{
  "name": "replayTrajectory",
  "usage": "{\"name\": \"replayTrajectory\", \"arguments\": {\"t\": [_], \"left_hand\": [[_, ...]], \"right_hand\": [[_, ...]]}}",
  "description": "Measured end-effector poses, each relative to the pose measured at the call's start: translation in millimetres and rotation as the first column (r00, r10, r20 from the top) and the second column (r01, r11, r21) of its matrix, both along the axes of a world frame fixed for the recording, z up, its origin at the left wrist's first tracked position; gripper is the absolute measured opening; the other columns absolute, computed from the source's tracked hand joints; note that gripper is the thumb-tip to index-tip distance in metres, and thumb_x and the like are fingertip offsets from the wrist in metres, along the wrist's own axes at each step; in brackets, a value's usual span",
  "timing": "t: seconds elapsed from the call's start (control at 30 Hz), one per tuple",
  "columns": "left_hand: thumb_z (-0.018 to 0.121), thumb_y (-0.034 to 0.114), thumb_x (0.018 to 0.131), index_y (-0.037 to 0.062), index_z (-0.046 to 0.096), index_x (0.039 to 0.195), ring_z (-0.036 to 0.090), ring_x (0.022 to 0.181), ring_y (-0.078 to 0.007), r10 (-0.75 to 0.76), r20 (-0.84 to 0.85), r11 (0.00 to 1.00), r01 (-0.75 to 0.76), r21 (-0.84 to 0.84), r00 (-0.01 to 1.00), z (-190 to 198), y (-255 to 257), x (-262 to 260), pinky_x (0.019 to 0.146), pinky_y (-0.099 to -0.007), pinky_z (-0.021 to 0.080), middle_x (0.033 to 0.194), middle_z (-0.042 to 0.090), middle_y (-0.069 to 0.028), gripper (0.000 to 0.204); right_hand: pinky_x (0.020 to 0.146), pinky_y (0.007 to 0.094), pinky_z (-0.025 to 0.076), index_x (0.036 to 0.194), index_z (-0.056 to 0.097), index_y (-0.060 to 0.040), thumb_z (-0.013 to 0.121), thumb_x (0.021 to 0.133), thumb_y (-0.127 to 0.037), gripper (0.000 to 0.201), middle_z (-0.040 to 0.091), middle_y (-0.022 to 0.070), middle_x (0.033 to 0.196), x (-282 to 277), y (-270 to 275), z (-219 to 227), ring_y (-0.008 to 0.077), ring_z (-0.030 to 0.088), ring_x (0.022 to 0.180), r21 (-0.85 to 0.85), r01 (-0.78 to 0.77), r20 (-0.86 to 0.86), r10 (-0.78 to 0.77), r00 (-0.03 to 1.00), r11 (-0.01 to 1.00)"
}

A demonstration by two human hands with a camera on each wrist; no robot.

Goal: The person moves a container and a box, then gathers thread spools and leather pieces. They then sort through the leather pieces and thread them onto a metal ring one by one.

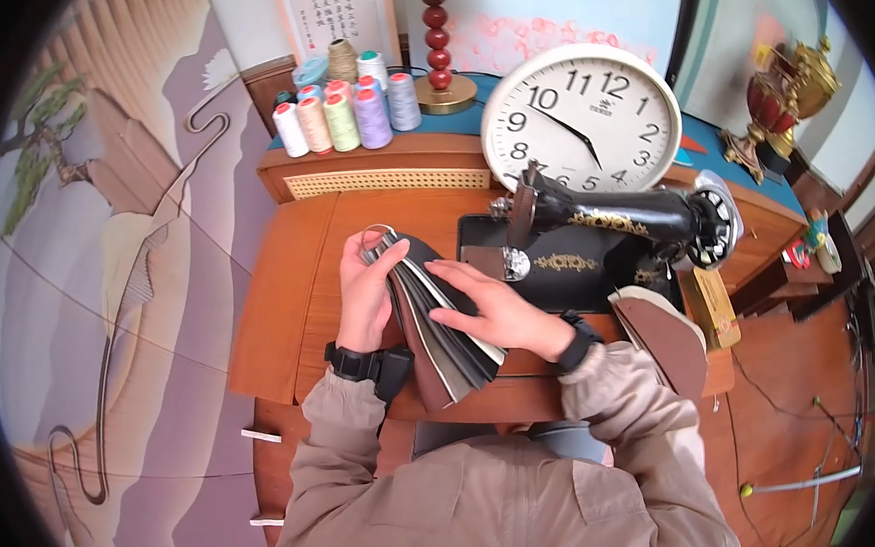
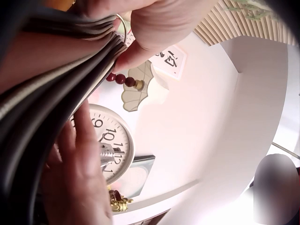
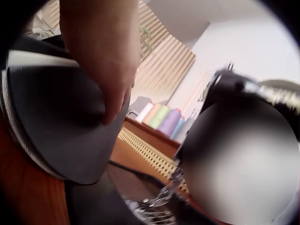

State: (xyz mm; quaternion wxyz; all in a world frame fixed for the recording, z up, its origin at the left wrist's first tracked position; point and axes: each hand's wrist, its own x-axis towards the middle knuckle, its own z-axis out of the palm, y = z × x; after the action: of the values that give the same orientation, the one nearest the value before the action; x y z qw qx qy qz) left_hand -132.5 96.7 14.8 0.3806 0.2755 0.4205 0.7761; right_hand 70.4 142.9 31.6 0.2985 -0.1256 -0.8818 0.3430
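Observation:
A fanned bundle of leather swatches in black, grey, brown and off-white hangs from a metal ring. Near the ring, my left hand grips the gathered top end, thumb on one side and fingers behind. My right hand lies against the right side of the fan, its fingers fairly straight and touching the swatches. From the right wrist, a broad black swatch with a rounded end fills the left of the view. In the left wrist view the swatch edges spread apart in layers below the left thumb.
A black sewing machine with gold decoration stands right of the bundle on the wooden table. Behind are several thread cones, a lamp and a large round clock. A brown leather piece lies near the front right.

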Motion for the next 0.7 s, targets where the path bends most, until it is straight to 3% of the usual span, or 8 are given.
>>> {"name": "replayTrajectory", "arguments": {"t": [0.13, 0.17, 0.2, 0.27, 0.33, 0.53, 0.6, 0.7], "left_hand": [[0.079, 0.004, 0.083, 0.0061, 0.051, 0.109, 0.059, 0.091, -0.0117, -0.061, 0.080, 0.993, 0.069, -0.097, 0.995, -16, 5, -22, 0.080, -0.0255, 0.050, 0.100, 0.058, -0.0042, 0.038], [0.073, 0.011, 0.090, 0.0051, 0.053, 0.112, 0.060, 0.096, -0.0124, -0.086, 0.089, 0.992, 0.094, -0.089, 0.992, -20, 4, -28, 0.084, -0.0256, 0.049, 0.102, 0.061, -0.0053, 0.030], [0.073, 0.011, 0.090, 0.0051, 0.053, 0.112, 0.060, 0.096, -0.0124, -0.080, 0.090, 0.992, 0.088, -0.090, 0.993, -25, 3, -33, 0.084, -0.0256, 0.049, 0.102, 0.061, -0.0053, 0.030], [0.065, 0.016, 0.097, 0.0039, 0.054, 0.117, 0.061, 0.102, -0.0127, -0.307, 0.185, 0.950, 0.311, 0.010, 0.934, -22, -3, -35, 0.088, -0.0256, 0.049, 0.107, 0.063, -0.0051, 0.026], [0.062, 0.017, 0.099, 0.0044, 0.055, 0.119, 0.062, 0.103, -0.0126, -0.301, 0.159, 0.953, 0.304, 0.008, 0.940, -29, -3, -34, 0.089, -0.0260, 0.050, 0.109, 0.064, -0.0047, 0.025], [0.064, 0.016, 0.098, 0.0075, 0.054, 0.123, 0.063, 0.099, -0.0114, -0.314, 0.233, 0.947, 0.322, 0.003, 0.921, -37, -4, -25, 0.089, -0.0276, 0.051, 0.109, 0.064, -0.0022, 0.029], [0.066, 0.013, 0.096, 0.0065, 0.053, 0.124, 0.062, 0.100, -0.0113, -0.308, 0.157, 0.949, 0.314, -0.013, 0.938, -36, -4, -24, 0.089, -0.0276, 0.051, 0.111, 0.063, -0.0023, 0.032], [0.066, 0.009, 0.095, 0.0062, 0.053, 0.121, 0.061, 0.103, -0.0126, -0.283, 0.104, 0.959, 0.280, 0.046, 0.953, -37, -3, -23, 0.092, -0.0277, 0.049, 0.115, 0.061, -0.0048, 0.029]], "right_hand": [[0.098, 0.0395, 0.049, 0.134, 0.055, -0.0035, 0.064, 0.095, -0.030, 0.048, 0.060, 0.0191, 0.130, -27, 6, -20, 0.0365, 0.060, 0.117, -0.151, 0.084, 0.000, -0.085, 0.996, 0.985], [0.098, 0.0376, 0.049, 0.133, 0.057, -0.0037, 0.064, 0.096, -0.026, 0.043, 0.061, 0.0175, 0.128, -27, 8, -23, 0.0331, 0.061, 0.116, -0.184, 0.095, -0.009, -0.098, 0.995, 0.978], [0.097, 0.0358, 0.049, 0.131, 0.060, -0.0039, 0.064, 0.097, -0.022, 0.039, 0.063, 0.0158, 0.126, -28, 9, -26, 0.0298, 0.063, 0.115, -0.219, 0.109, -0.017, -0.115, 0.993, 0.970], [0.094, 0.0336, 0.050, 0.126, 0.063, -0.0028, 0.064, 0.096, -0.018, 0.033, 0.067, 0.0152, 0.119, -28, 10, -28, 0.0277, 0.066, 0.109, -0.222, 0.139, -0.025, -0.149, 0.989, 0.965], [0.091, 0.0321, 0.051, 0.124, 0.064, -0.0023, 0.063, 0.096, -0.014, 0.031, 0.069, 0.0144, 0.113, -25, 9, -26, 0.0251, 0.068, 0.102, -0.372, 0.145, -0.004, -0.158, 0.987, 0.917], [0.087, 0.0321, 0.052, 0.120, 0.066, -0.0009, 0.066, 0.093, -0.013, 0.030, 0.071, 0.0146, 0.110, -25, 10, -33, 0.0244, 0.069, 0.099, -0.344, 0.148, -0.062, -0.180, 0.982, 0.927], [0.085, 0.0347, 0.055, 0.116, 0.068, -0.0020, 0.069, 0.090, -0.015, 0.029, 0.070, 0.0147, 0.110, -26, 7, -36, 0.0302, 0.070, 0.099, -0.212, 0.143, -0.144, -0.176, 0.974, 0.967], [0.087, 0.0368, 0.054, 0.115, 0.068, -0.0024, 0.070, 0.088, -0.015, 0.029, 0.070, 0.0148, 0.111, -26, 4, -34, 0.0323, 0.069, 0.101, -0.158, 0.154, -0.140, -0.177, 0.974, 0.975]]}}
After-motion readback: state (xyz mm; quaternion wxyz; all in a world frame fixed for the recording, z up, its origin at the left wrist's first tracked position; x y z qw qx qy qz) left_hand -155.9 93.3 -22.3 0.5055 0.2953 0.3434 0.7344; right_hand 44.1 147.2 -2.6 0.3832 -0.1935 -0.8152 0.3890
